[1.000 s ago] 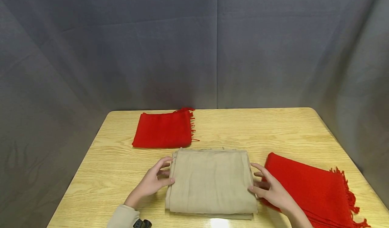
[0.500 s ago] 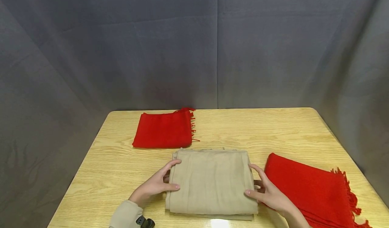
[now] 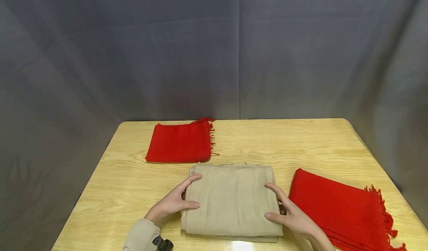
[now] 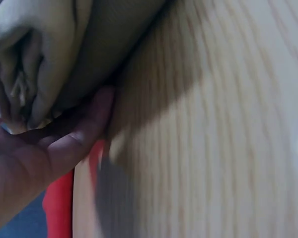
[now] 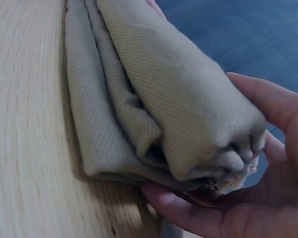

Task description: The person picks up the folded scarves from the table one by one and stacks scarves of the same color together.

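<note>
A folded beige scarf [image 3: 234, 202] lies flat near the front of the table, in several layers. At its left edge my left hand [image 3: 172, 202] grips it, thumb and a finger on top, the other fingers hidden beneath. My right hand [image 3: 294, 214] holds the opposite edge the same way. In the right wrist view, fingers [image 5: 188, 210] reach under the thick folds of the beige scarf [image 5: 179, 89], with some frayed threads showing at the end. The left wrist view has a fingertip [image 4: 103, 101] tucked under the scarf's folded side [image 4: 54, 59], against the tabletop.
A folded red scarf [image 3: 180, 143] with fringe lies at the back left of the wooden table [image 3: 284, 143]. Another red fringed scarf [image 3: 341, 206] is at the right, close beside my right hand. A grey curtain [image 3: 214, 58] hangs behind and around the table.
Both hands have moved inward over the beige scarf's side edges, thumbs now lying on top and fingers slipped under. The scarf has hardly shifted. Both red scarves stay put.
</note>
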`<action>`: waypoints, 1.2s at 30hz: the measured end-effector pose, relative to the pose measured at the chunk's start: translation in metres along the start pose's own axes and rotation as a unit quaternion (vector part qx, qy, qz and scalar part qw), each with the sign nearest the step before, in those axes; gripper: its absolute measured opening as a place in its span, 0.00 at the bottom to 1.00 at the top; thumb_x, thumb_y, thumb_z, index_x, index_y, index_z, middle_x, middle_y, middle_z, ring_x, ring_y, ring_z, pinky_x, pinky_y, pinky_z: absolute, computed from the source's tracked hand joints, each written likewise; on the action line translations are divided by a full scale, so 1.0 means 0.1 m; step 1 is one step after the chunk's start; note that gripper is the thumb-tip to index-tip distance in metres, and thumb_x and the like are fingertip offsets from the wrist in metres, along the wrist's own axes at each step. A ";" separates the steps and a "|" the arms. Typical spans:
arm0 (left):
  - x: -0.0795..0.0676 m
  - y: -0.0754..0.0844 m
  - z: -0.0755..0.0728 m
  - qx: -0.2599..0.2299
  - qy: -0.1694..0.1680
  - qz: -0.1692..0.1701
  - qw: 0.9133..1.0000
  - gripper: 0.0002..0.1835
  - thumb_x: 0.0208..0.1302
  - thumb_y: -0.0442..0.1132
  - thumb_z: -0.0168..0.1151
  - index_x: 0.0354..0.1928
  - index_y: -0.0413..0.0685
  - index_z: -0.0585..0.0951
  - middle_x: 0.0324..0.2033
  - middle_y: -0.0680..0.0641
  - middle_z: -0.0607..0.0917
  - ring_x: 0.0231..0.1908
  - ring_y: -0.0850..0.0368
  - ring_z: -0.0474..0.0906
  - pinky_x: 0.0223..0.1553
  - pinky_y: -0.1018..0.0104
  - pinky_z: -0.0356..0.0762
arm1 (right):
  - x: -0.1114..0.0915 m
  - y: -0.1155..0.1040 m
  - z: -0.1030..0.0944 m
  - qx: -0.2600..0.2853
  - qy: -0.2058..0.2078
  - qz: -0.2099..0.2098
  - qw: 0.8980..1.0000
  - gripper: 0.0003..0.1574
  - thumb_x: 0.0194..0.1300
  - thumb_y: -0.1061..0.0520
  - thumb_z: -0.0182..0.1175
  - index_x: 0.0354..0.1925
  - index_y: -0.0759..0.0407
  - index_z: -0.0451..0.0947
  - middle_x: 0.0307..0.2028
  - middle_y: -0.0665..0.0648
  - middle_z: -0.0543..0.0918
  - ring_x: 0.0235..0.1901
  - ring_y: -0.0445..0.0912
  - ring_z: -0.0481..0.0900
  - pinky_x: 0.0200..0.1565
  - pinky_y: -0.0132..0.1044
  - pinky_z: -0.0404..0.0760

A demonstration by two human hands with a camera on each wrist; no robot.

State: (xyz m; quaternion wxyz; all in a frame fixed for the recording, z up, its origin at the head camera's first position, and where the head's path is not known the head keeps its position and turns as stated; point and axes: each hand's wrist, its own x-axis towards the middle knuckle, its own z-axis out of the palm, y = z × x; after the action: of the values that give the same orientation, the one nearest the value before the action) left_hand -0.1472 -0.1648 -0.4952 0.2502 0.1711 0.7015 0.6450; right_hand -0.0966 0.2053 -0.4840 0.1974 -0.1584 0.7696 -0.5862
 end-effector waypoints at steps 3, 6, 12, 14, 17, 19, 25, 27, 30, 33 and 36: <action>0.02 -0.01 0.01 -0.001 0.004 0.001 1.000 0.42 0.50 0.31 0.67 0.67 0.51 0.58 0.53 0.37 0.67 0.49 0.49 0.70 0.47 0.58 0.71 | 0.02 0.00 0.00 -0.005 -0.012 -0.004 1.000 0.45 0.61 0.58 0.59 0.69 0.51 0.45 0.55 0.70 0.62 0.46 0.55 0.71 0.39 0.39 0.77; 0.03 0.01 0.02 -0.021 0.005 -0.002 1.000 0.42 0.49 0.30 0.67 0.66 0.51 0.59 0.53 0.38 0.67 0.49 0.49 0.70 0.48 0.58 0.70 | 0.05 0.01 -0.01 -0.028 0.000 0.005 1.000 0.43 0.59 0.56 0.60 0.67 0.51 0.50 0.60 0.67 0.58 0.51 0.57 0.66 0.43 0.41 0.73; 0.07 0.05 0.07 -0.031 0.021 -0.013 0.999 0.44 0.46 0.30 0.69 0.66 0.54 0.61 0.57 0.41 0.65 0.51 0.50 0.67 0.51 0.58 0.65 | 0.09 0.01 -0.01 -0.038 0.018 0.011 0.999 0.44 0.57 0.55 0.63 0.67 0.51 0.53 0.65 0.64 0.55 0.60 0.60 0.55 0.51 0.52 0.66; 0.08 0.07 0.10 -0.026 0.028 -0.020 0.999 0.44 0.46 0.31 0.70 0.66 0.57 0.61 0.57 0.42 0.65 0.51 0.50 0.67 0.52 0.58 0.65 | 0.10 0.00 0.00 -0.022 0.016 0.015 1.000 0.45 0.56 0.55 0.63 0.67 0.52 0.52 0.64 0.65 0.55 0.59 0.58 0.59 0.50 0.45 0.70; 0.09 0.09 0.12 -0.020 0.036 -0.027 0.999 0.44 0.45 0.32 0.71 0.66 0.59 0.62 0.59 0.43 0.64 0.52 0.51 0.67 0.52 0.58 0.64 | 0.12 -0.02 0.00 -0.002 0.010 0.013 1.000 0.47 0.56 0.57 0.63 0.68 0.53 0.51 0.65 0.66 0.53 0.58 0.57 0.59 0.48 0.37 0.71; 0.09 0.09 0.13 -0.014 0.039 -0.028 0.999 0.44 0.45 0.32 0.71 0.65 0.59 0.62 0.59 0.44 0.64 0.52 0.51 0.67 0.53 0.58 0.62 | 0.12 -0.02 0.01 0.001 0.011 0.011 1.000 0.47 0.56 0.57 0.63 0.68 0.53 0.52 0.66 0.66 0.51 0.60 0.58 0.56 0.50 0.38 0.69; 0.12 0.08 0.14 0.003 0.047 -0.022 0.999 0.44 0.45 0.32 0.71 0.65 0.58 0.62 0.60 0.44 0.63 0.53 0.50 0.64 0.54 0.56 0.60 | 0.17 -0.03 0.04 -0.021 0.033 0.007 0.999 0.44 0.55 0.55 0.65 0.67 0.52 0.57 0.66 0.63 0.54 0.65 0.59 0.46 0.58 0.58 0.53; 0.13 0.08 0.15 0.015 0.053 -0.022 0.998 0.44 0.45 0.34 0.71 0.65 0.59 0.62 0.60 0.43 0.63 0.53 0.49 0.64 0.53 0.55 0.61 | 0.18 -0.03 0.07 -0.023 0.044 0.014 0.999 0.44 0.54 0.54 0.65 0.66 0.51 0.58 0.66 0.60 0.56 0.65 0.58 0.46 0.58 0.60 0.51; 0.15 0.06 0.18 0.036 0.062 -0.022 0.997 0.45 0.45 0.36 0.72 0.66 0.60 0.62 0.61 0.43 0.61 0.54 0.49 0.63 0.54 0.54 0.59 | 0.21 -0.03 0.11 -0.019 0.060 0.021 0.998 0.45 0.53 0.55 0.66 0.66 0.50 0.58 0.66 0.60 0.55 0.65 0.59 0.45 0.58 0.63 0.49; 0.17 0.04 0.20 0.051 0.071 -0.016 0.996 0.45 0.43 0.35 0.73 0.66 0.60 0.62 0.63 0.43 0.58 0.55 0.48 0.61 0.56 0.51 0.54 | 0.22 -0.03 0.15 -0.005 0.075 0.038 0.996 0.45 0.51 0.56 0.67 0.65 0.50 0.59 0.66 0.60 0.54 0.66 0.58 0.44 0.58 0.63 0.48; 0.18 0.02 0.21 0.056 0.078 -0.013 0.995 0.46 0.42 0.34 0.73 0.65 0.59 0.63 0.64 0.43 0.58 0.56 0.47 0.60 0.57 0.49 0.52 | 0.23 -0.03 0.19 0.010 0.091 0.059 0.994 0.45 0.50 0.57 0.68 0.64 0.49 0.61 0.67 0.60 0.54 0.66 0.56 0.45 0.59 0.61 0.49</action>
State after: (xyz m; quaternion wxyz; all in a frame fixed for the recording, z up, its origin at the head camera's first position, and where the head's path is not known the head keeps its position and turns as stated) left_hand -0.1503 -0.1374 -0.4967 0.1928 0.1251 0.7561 0.6127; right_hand -0.1074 0.1771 -0.4879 0.1622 -0.0572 0.7866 -0.5931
